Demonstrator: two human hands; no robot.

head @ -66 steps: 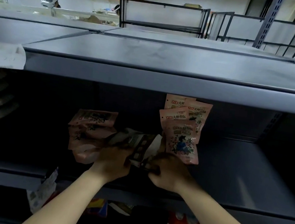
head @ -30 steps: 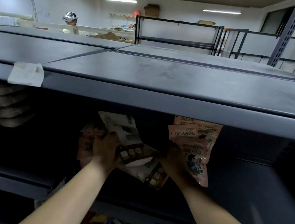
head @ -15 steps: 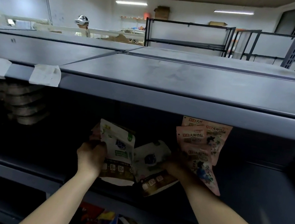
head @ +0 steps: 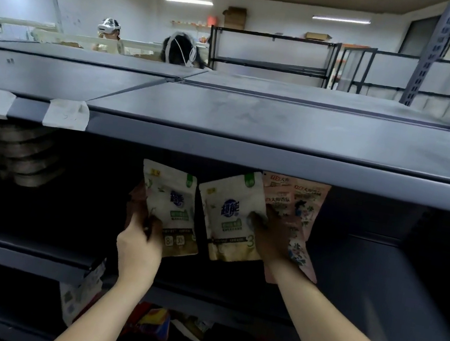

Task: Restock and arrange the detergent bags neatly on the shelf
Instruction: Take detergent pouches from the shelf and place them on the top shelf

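Holding two white detergent bags upright on the middle shelf (head: 377,287), near the centre of the frame. My left hand (head: 140,245) has its fingers curled round the lower left edge of the left white bag (head: 171,206), and my right hand (head: 272,238) pinches the right white bag (head: 229,216) along its right side, thumb on the front. Both stand side by side with a small gap, tilted slightly away from each other.

Right behind my right hand is a cluster of pink bags (head: 306,202) leaning at the back (a bit messy already), and another pink bag (head: 134,199) peeks out behind the left white one.

What could go wrong, I reckon: these pouches look soft and floppy, so letting go may make them slump forward or fan apart. Pulling my right hand out could also drag the pink ones down, since it sits right against them. It's dark in there too, so judging the row's alignment is tricky.
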